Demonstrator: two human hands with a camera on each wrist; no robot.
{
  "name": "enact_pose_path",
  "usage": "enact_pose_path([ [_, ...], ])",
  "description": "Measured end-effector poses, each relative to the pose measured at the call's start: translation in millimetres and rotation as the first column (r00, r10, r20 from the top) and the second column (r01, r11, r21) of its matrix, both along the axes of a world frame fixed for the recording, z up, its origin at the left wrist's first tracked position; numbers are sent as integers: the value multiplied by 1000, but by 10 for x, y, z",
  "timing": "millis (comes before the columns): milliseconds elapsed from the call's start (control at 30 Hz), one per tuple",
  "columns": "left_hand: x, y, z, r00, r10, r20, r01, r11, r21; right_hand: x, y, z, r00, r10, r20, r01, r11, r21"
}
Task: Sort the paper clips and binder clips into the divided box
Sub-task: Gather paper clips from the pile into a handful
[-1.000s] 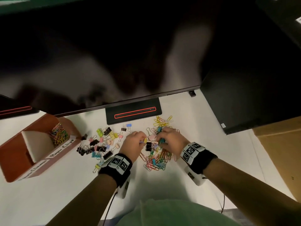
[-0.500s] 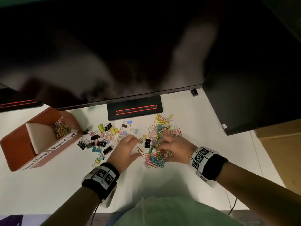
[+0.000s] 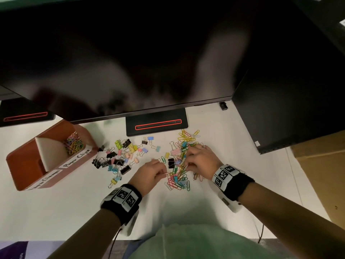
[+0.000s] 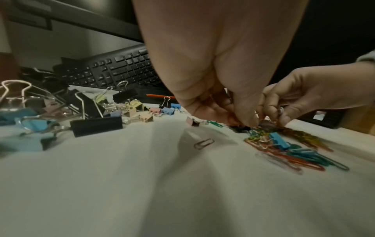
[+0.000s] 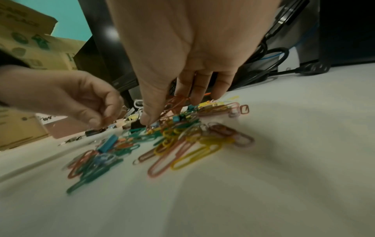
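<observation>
White worktop (image 3: 56,212) carries two loose heaps: binder clips (image 3: 119,157) toward the left, coloured paper clips (image 3: 179,176) in the middle near the front edge, with a few binder clips mixed among them. The brown divided box (image 3: 24,165) sits at the left edge, its far compartment holding paper clips (image 3: 73,143); what the near compartment holds cannot be told.

The left hand (image 3: 151,173) is at the left side of the paper clip heap, fingers curled narrow, thumb and forefinger pinching an orange paper clip (image 5: 106,119). The right hand (image 3: 200,160) reaches down into the far side of the same heap, fingers bent and gripping a small bunch of paper clips (image 5: 176,102) between thumb and fingers.

Compared with half a second ago, the left hand has closed from a loose reach into a pinch and drawn slightly toward the front edge. The right hand has stayed over the heap and gathered its fingers tighter. The box and the binder clip heap lie as before. A black monitor stand (image 3: 156,123) stands behind the heaps, toward the back edge.
</observation>
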State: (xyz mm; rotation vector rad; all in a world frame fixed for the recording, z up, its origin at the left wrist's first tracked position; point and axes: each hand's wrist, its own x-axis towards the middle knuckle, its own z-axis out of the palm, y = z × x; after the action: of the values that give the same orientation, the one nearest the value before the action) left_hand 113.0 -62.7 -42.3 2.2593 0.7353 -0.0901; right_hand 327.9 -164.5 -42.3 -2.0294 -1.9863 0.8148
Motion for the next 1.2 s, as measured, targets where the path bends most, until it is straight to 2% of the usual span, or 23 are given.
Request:
enact_pose_path([
  [100,-20,-117,49,1000,7,-7,-8,995,-102,79,0,39,998,-66,-4,66,995,74],
  [233,49,-286,-29,993,97,-65,-107,981,-162,175,-35,101,996,-77,-36,77,997,-6],
  [333,100,-325,-81,988,125,-86,-135,983,-123,205,-122,143,990,-85,-109,70,989,-130],
  [500,131,-285,-105,982,177,-60,-181,980,-81,232,-285,133,997,-17,-70,2,978,-206],
  [600,121,-246,-126,981,182,-62,-185,981,-54,211,-316,70,998,-30,-64,14,973,-229],
  [833,65,-184,-123,984,178,-33,-175,982,66,71,-209,-19,999,-38,-31,34,992,-118],
  [967,3,-110,-66,984,175,-19,-174,983,52,16,-148,-50,1000,-29,-4,29,998,-54],
  [1100,-97,-21,17,981,189,53,-191,981,25,21,-82,-71,998,47,33,-48,999,15],
  [1200,-188,17,68,975,211,67,-213,977,19,37,-52,-41,998,36,45,-37,998,41],
])
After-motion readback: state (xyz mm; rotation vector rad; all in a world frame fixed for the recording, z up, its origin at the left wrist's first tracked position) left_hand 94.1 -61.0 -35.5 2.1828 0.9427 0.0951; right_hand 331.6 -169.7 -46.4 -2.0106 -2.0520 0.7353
